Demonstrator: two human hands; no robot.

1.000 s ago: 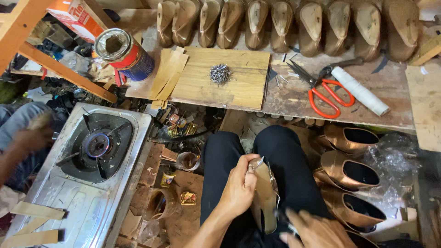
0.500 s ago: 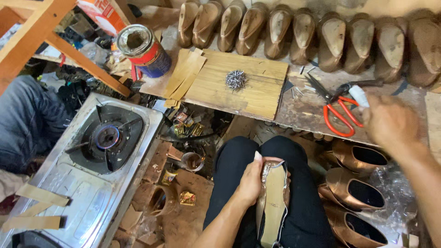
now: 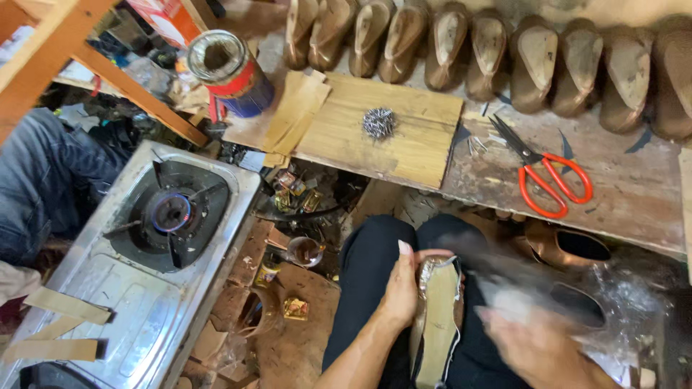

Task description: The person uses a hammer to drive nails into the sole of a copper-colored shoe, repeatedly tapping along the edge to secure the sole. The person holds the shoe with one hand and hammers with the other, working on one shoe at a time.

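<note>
Shoe [image 3: 436, 317] is lying sole-up on the lap, left hand [image 3: 404, 288] gripping its toe firmly; right hand [image 3: 533, 338] is blurring beside it, grip unclear. Steadying the toe is helping.

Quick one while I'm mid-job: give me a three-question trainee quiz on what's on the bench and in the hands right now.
1. True or false: the left hand grips a shoe upper on a last, sole side up, on the lap.
2. Which lies on the wooden board? A) red-handled scissors B) a pile of small nails C) a tin can
3. Fill in: the burner of the gas stove shows a ___ flame.

Key
1. True. The right hand is motion-blurred beside the shoe; its grip is unclear.
2. B: the nail pile. The scissors lie on the bench to the right, the can stands to the left.
3. Blue.
</note>
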